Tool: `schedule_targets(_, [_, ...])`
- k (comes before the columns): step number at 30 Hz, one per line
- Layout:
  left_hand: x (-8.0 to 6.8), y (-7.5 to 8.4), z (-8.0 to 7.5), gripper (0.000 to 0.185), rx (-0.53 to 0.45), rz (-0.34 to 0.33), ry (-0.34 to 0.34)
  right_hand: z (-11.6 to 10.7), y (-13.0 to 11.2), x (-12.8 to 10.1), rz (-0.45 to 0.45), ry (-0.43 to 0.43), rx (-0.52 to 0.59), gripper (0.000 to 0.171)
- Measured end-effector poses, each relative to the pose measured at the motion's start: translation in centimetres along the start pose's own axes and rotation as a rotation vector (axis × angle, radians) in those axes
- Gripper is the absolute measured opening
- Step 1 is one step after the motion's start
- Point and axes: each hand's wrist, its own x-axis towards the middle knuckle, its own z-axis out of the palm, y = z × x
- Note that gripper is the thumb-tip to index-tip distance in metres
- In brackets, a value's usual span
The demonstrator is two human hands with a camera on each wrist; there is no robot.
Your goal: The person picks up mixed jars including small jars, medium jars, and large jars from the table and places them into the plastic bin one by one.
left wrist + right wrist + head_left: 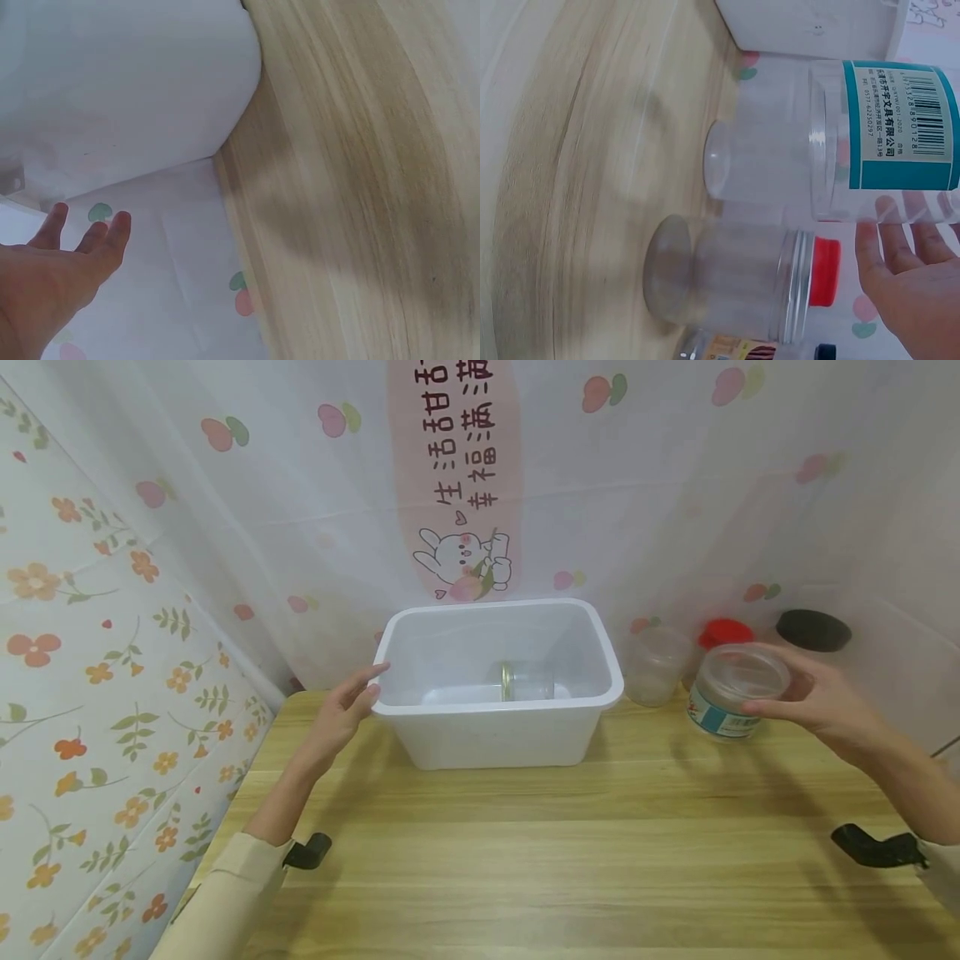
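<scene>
My right hand grips the clear lidless plastic jar with a teal label, right of the white plastic tub; my left hand, fingers relaxed, touches the tub's left rim.

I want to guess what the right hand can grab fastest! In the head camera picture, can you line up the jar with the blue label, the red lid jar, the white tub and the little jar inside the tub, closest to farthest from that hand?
1. Blue-label jar: held in the right hand.
2. Red-lid jar: just behind it, by the wall.
3. White tub: off to the left, mid-table.
4. Little jar: lying inside the tub.
</scene>
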Motion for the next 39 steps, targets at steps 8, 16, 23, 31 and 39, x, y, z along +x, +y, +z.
schedule_targets(8, [0.1,0.1,-0.2,0.047,0.023,-0.021,-0.001,0.6,-0.4,0.6,-0.002,0.019,-0.039,0.069])
schedule_targets(16, [0.1,0.4,-0.3,0.049,0.046,-0.024,-0.005,1.0,-0.5,1.3,-0.013,0.041,0.002,0.069])
schedule_targets(23, [0.0,0.6,-0.1,0.047,0.044,-0.015,0.002,1.3,-0.8,1.7,-0.011,0.043,0.066,0.072])
schedule_targets(31, [0.0,0.4,0.1,0.045,0.032,0.005,0.005,1.5,-0.6,1.9,-0.042,0.058,0.068,0.07])
schedule_targets(39, [0.0,0.5,0.1,0.046,0.059,-0.002,0.022,1.7,-0.4,1.8,0.009,0.136,-0.046,0.07])
